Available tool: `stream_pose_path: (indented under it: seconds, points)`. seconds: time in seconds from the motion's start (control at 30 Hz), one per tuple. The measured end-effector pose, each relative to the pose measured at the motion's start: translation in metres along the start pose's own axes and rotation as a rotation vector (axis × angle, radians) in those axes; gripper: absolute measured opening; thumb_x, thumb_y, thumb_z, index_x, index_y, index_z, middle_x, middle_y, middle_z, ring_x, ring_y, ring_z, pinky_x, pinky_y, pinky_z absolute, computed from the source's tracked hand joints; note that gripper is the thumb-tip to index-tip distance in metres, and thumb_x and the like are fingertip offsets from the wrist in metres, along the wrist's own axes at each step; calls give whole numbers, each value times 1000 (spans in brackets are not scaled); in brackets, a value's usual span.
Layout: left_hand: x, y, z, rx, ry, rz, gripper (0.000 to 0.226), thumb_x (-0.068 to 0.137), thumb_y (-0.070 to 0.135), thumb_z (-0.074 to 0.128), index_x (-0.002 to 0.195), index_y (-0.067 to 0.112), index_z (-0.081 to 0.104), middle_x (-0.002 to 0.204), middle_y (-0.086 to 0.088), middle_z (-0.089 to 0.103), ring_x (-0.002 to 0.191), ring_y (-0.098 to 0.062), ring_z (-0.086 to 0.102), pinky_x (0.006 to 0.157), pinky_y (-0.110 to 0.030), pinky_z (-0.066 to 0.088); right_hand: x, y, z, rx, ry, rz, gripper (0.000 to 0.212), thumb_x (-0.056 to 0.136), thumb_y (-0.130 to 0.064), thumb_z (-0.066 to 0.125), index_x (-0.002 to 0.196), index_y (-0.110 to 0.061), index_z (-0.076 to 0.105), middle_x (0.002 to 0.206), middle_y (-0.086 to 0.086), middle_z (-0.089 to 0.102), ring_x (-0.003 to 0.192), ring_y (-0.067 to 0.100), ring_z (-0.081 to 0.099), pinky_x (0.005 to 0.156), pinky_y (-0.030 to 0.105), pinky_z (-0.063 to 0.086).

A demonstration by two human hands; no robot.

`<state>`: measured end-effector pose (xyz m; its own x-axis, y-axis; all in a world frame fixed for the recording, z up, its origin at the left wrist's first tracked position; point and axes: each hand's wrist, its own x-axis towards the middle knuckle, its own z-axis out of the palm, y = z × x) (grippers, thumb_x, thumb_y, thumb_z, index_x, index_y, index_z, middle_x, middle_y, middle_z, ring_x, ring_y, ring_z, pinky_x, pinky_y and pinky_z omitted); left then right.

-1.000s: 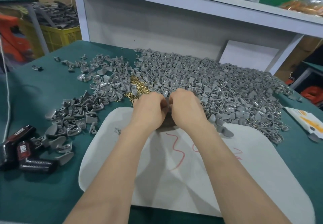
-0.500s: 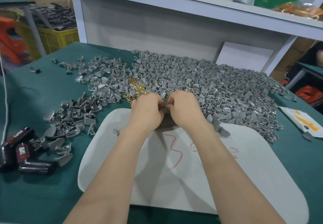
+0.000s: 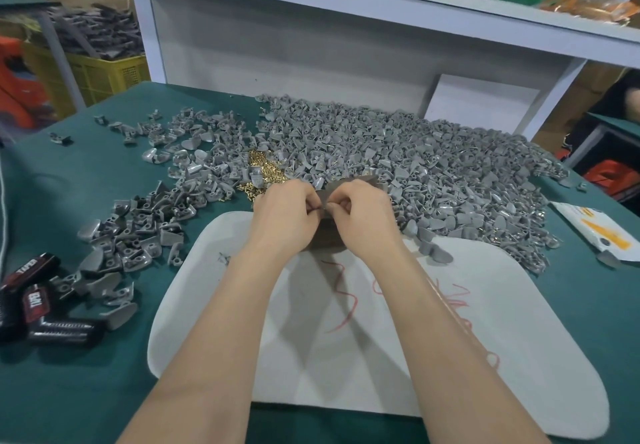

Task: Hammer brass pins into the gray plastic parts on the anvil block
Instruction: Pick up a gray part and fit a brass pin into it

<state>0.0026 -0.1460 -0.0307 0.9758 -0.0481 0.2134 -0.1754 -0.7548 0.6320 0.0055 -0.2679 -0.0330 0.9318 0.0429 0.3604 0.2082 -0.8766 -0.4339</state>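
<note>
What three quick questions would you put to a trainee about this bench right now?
1. Fill in: the scribbles on the pad are ___ in colour.
2. True or false: the left hand and right hand meet over the block, fingers curled.
3. The heaped pins lie: A) on the pad; B) among the parts, beyond the left hand; C) on the block.

Key: 1 red; 2 true; 3 B.
</note>
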Motion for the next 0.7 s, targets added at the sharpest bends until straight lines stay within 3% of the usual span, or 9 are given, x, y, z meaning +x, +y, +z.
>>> stream_pose_path:
  seconds: [0.3, 0.6, 0.7]
  points:
    - [2, -2, 2, -9, 9, 24, 3, 85, 21, 67, 86, 19, 68, 94, -2, 69, 98, -27, 62, 87, -40, 49, 0, 5, 6, 113, 53, 21, 6, 85, -11, 64, 83, -10, 69, 80, -4, 51, 74, 11, 43, 66, 15, 27]
    - [2, -3, 2, 3, 9, 34, 2, 85, 21, 67, 85, 19, 67, 93, -2, 69, 97, -27, 62, 86, -41, 49, -1, 6, 6, 173, 44, 81, 6, 85, -10, 64, 81, -13, 68, 79, -4, 54, 73, 10, 44, 67, 17, 30]
    - [1, -2, 2, 7, 7, 33, 4, 85, 21, 67, 86, 18, 68, 95, -2, 68, 98, -27, 61, 87, -41, 49, -2, 3, 5, 124, 27, 71, 6, 86, -12, 63, 83, -12, 68, 85, 0, 57, 79, 15, 49, 77, 24, 37]
